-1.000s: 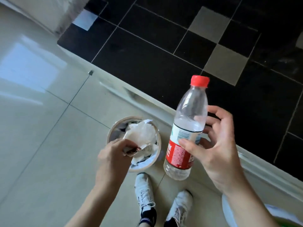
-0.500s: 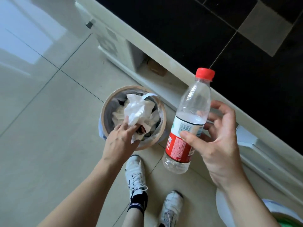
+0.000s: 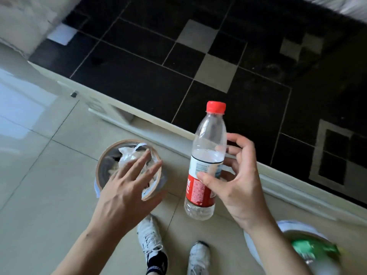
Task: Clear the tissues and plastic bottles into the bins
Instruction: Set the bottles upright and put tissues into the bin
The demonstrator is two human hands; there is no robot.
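Since the earlier frame, the left hand (image 3: 127, 187) has released the tissue (image 3: 129, 155); its fingers are now spread flat above the left bin (image 3: 103, 165). The tissue lies crumpled inside that bin. The right hand (image 3: 236, 181) pinches the bottle (image 3: 206, 161) upright, as before, cap on. The right bin (image 3: 256, 241) holds something green, possibly plastic; the view is blurred.

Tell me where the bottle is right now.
In the head view the bottle is right of centre, held upright by the right hand, above the floor between the tissue bin and the shoes.
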